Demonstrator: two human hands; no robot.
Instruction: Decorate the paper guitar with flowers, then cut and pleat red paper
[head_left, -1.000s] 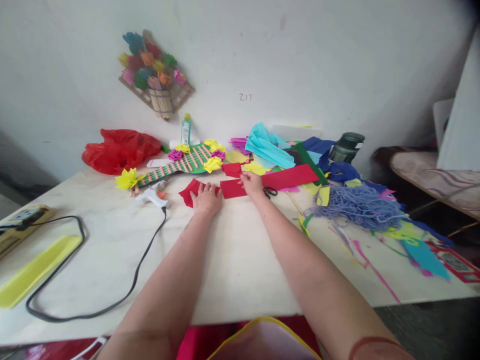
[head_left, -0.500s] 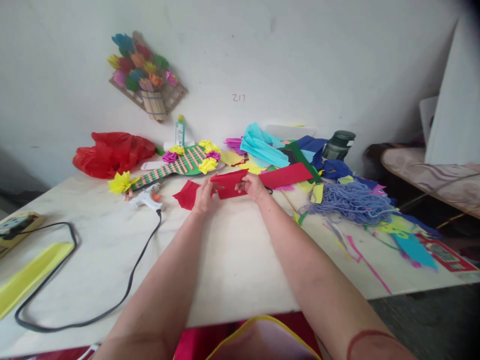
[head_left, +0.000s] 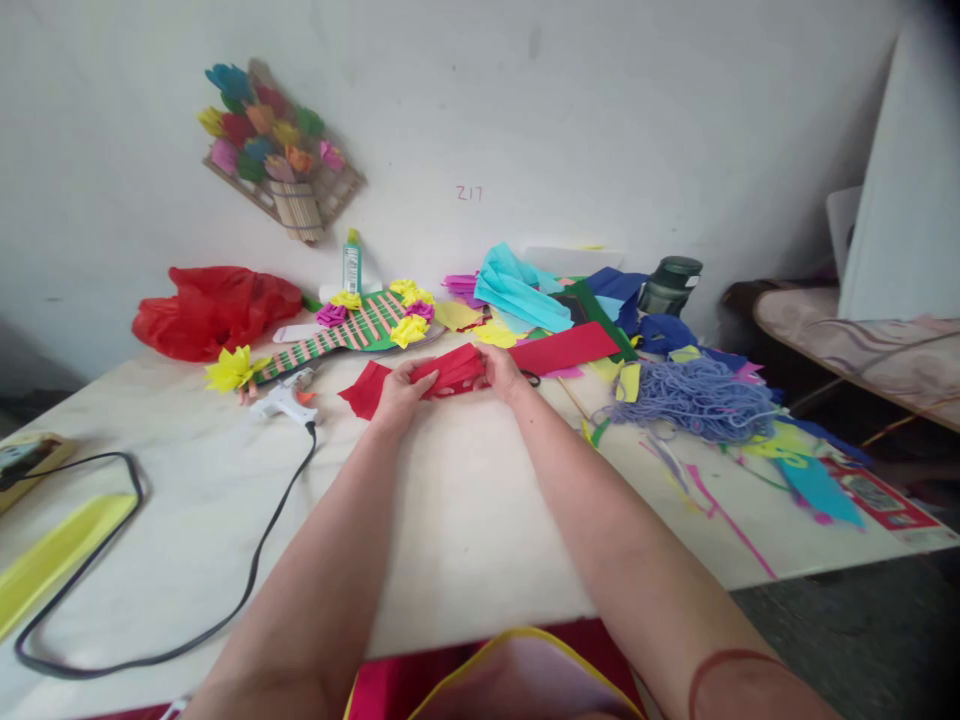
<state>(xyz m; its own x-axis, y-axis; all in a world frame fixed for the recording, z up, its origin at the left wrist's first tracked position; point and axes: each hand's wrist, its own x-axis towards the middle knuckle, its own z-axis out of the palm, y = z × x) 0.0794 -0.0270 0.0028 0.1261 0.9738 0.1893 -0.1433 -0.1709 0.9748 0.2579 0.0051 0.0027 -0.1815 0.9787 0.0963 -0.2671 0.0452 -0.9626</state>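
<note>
A strip of red crepe paper (head_left: 456, 367) is held between my two hands just above the table. My left hand (head_left: 403, 392) grips its left part, thumb on top and fingers beneath. My right hand (head_left: 499, 372) pinches the right side, with some fingertips showing under the paper. One torn-edged red end (head_left: 365, 390) sticks out left of my left hand. Another long red strip (head_left: 566, 350) lies beyond my right hand, reaching toward the heap of papers; whether it joins the held piece is hidden. A white glue gun (head_left: 285, 400) rests left of my left hand.
Behind stands a green paper guitar shape (head_left: 367, 325) with yellow and purple flowers. A red plastic bag (head_left: 217, 310), glue bottle (head_left: 352, 262) and dark jar (head_left: 673, 285) line the wall. Blue yarn (head_left: 694, 400) lies right; a black cord (head_left: 262, 550) loops left.
My left hand has closed its thumb over the red paper, and the paper between my hands is now raised and bunched. The whole view has shifted slightly.
</note>
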